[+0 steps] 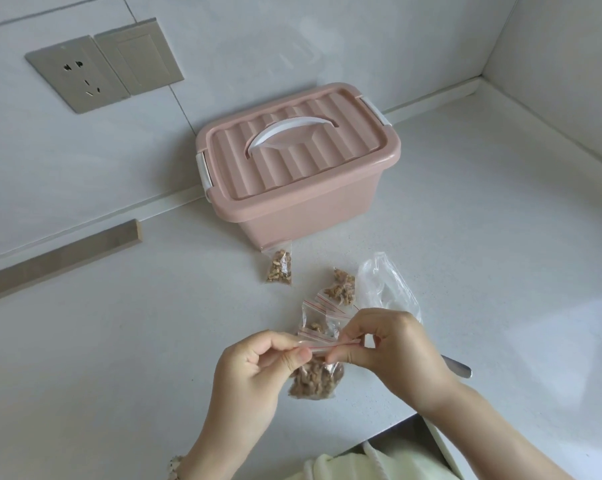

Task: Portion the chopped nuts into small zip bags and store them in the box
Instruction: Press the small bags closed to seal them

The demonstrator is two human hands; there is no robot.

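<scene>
Both hands hold a small zip bag of chopped nuts (316, 378) just above the counter. My left hand (258, 367) pinches the left end of its red-lined zip strip and my right hand (391, 351) pinches the right end. A filled zip bag (280, 267) lies in front of the pink box (297, 174), whose lid is closed with a white handle on top. Another nut-filled bag (342, 287) lies to the right of it. Between that bag and my hands lie small zip bags (322, 315), one holding a few nuts.
A larger crumpled clear plastic bag (384, 282) lies right of the small bags. A metal utensil handle (460, 368) sticks out from behind my right wrist. A wall socket (79, 74) sits on the back wall. The counter edge (396, 422) drops away at the lower right.
</scene>
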